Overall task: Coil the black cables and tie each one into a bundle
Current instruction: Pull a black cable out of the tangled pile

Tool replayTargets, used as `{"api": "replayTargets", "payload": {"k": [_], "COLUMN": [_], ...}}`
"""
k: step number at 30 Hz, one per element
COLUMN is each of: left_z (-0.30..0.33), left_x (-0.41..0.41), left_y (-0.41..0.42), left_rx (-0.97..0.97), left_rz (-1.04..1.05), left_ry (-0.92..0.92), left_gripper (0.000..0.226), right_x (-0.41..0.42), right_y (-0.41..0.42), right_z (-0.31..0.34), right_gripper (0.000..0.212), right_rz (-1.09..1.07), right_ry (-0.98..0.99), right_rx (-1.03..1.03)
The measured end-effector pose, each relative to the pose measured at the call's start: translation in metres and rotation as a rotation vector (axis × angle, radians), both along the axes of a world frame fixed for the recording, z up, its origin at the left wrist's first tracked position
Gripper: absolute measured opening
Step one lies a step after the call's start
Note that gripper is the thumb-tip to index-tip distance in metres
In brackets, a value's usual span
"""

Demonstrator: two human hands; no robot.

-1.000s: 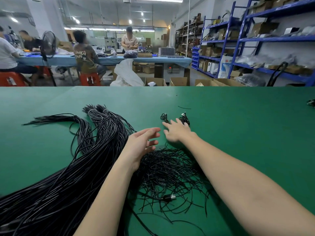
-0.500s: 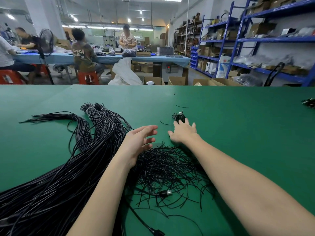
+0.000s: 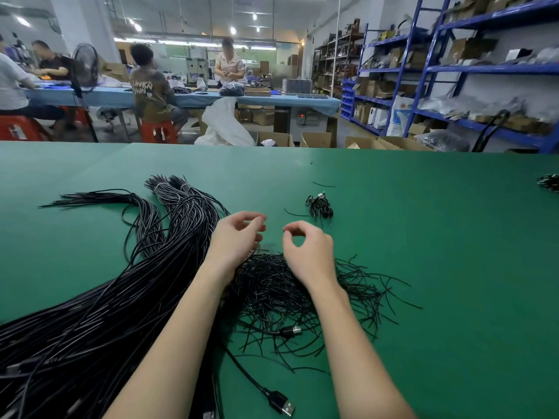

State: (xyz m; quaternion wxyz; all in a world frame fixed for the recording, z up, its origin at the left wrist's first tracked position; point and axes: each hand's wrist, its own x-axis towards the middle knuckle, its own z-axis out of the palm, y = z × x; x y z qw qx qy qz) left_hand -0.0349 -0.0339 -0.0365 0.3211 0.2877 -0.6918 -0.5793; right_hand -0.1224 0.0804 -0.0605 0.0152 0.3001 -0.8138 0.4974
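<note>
A thick mass of long black cables (image 3: 90,300) runs from the lower left up to its banded ends (image 3: 169,189). A heap of thin black tie wires (image 3: 272,294) lies under my wrists. One small coiled bundle (image 3: 319,205) rests alone on the green table (image 3: 438,267), just beyond my hands. My left hand (image 3: 236,237) hovers over the heap's far edge with its fingers loosely curled and nothing seen in them. My right hand (image 3: 305,252) hovers beside it, thumb and forefinger curved into a ring, with nothing visible between them. A cable's USB plug (image 3: 282,403) lies near the front.
Another small bundle (image 3: 549,182) lies at the table's far right edge. Two loose tie wires (image 3: 323,185) sit near the coiled bundle. Beyond the table are people at a blue workbench (image 3: 272,99), cardboard boxes and blue shelving (image 3: 484,71).
My right hand has let go of the small coiled bundle and drawn back toward me. Both hands have gone from flat fingers to curled fingers over the tie heap.
</note>
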Motion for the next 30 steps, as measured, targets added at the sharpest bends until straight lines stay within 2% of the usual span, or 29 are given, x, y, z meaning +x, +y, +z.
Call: {"api": "replayTargets", "payload": {"k": [3,4,6,8,11,17,23,30], "left_z": [-0.008,-0.010,-0.016,-0.019,-0.023,-0.020,-0.019,-0.022], "left_x": [0.009,0.011,0.014,0.014,0.010,0.009,0.007,0.005], "left_y": [-0.012,-0.015,-0.020,-0.020,-0.017,-0.014,-0.016,-0.007], "left_rx": [-0.648,-0.789,-0.914,-0.925,-0.948,-0.948,-0.855,-0.817], "left_rz": [0.183,0.196,0.197,0.162,0.108,0.105,-0.050,0.088], "left_ry": [-0.267,-0.370,-0.573,-0.689,-0.771,-0.806,-0.877,-0.855], "left_gripper": [0.011,0.012,0.013,0.015,0.023,0.023,0.025,0.024], "right_x": [0.015,0.018,0.021,0.022,0.023,0.026,0.024,0.025], "right_y": [0.006,0.007,0.006,0.004,0.003,0.002,0.003,0.002], "right_z": [-0.011,-0.013,-0.013,-0.013,-0.014,-0.015,-0.018,-0.019], "right_gripper": [0.017,0.018,0.018,0.018,0.017,0.017,0.015,0.014], "right_rz": [0.002,0.009,0.009,0.010,0.013,0.021,0.022,0.030], "right_ry": [0.022,0.034,0.044,0.047,0.049,0.055,0.039,0.046], "right_rx": [-0.012,-0.013,-0.032,-0.040,-0.042,-0.026,-0.044,-0.030]}}
